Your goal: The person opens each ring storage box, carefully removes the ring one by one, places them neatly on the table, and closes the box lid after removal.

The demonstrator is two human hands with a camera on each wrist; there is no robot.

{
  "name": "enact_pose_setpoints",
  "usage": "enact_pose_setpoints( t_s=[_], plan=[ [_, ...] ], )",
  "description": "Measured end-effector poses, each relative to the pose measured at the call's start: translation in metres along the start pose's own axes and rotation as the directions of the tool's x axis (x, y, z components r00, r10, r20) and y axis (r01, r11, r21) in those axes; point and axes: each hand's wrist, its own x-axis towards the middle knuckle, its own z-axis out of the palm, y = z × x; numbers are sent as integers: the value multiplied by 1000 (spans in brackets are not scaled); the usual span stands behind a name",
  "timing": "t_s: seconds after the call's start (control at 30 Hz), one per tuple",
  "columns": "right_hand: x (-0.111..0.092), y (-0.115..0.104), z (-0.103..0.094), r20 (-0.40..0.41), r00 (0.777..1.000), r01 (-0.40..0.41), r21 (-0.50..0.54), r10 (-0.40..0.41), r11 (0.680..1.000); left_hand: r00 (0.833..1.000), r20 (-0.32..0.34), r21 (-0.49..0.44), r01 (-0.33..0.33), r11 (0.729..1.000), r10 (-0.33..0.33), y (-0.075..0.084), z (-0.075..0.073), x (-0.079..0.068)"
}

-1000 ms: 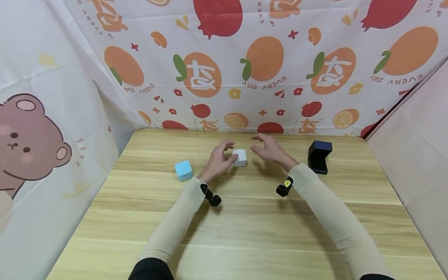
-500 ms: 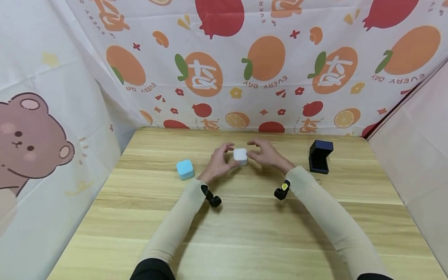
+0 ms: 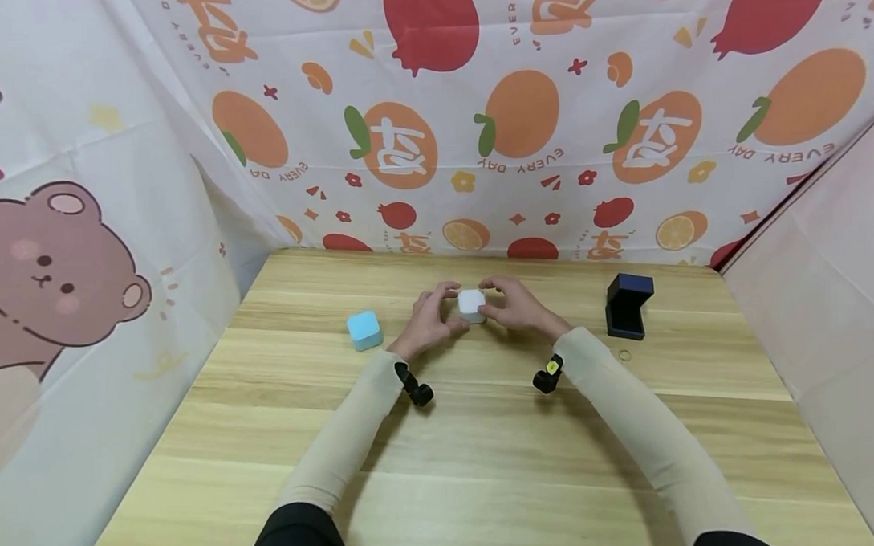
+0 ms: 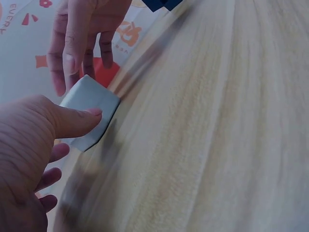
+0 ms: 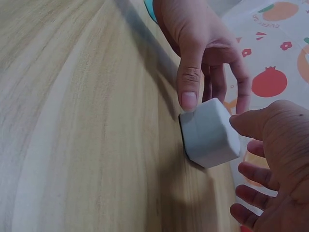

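A small white box (image 3: 471, 305) with rounded corners sits at the far middle of the table, between my hands. My left hand (image 3: 426, 325) curves round its left side, the thumb lying across one face in the left wrist view. From the right, my right hand (image 3: 521, 306) reaches round it, with the thumb (image 5: 251, 123) at its edge in the right wrist view. The box's lower edge (image 5: 195, 164) shows a dark line. The remaining fingers of both hands bend behind the box and are partly hidden.
A light blue box (image 3: 364, 330) of similar shape stands to the left. On the right are an open dark blue ring box (image 3: 626, 318) and a thin ring (image 3: 624, 355). A patterned cloth (image 3: 418, 145) hangs behind the table's far edge.
My right hand has moved left and down to the white box. My left hand has kept its place beside it, its thumb now at the box's lower front. The ring has come into view.
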Motion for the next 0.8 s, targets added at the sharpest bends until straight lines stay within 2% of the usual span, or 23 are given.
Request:
enact_pose_setpoints(
  t_s=[0.5, 0.8],
  plan=[
    [1, 5, 8, 19, 998, 62, -11, -62, 998, 998, -23, 47, -52, 998, 53, -8, 5, 4],
    [-1, 7, 11, 24, 1000, 14, -1, -14, 1000, 999, 1, 63, -37, 997, 37, -5, 6, 5]
  ],
)
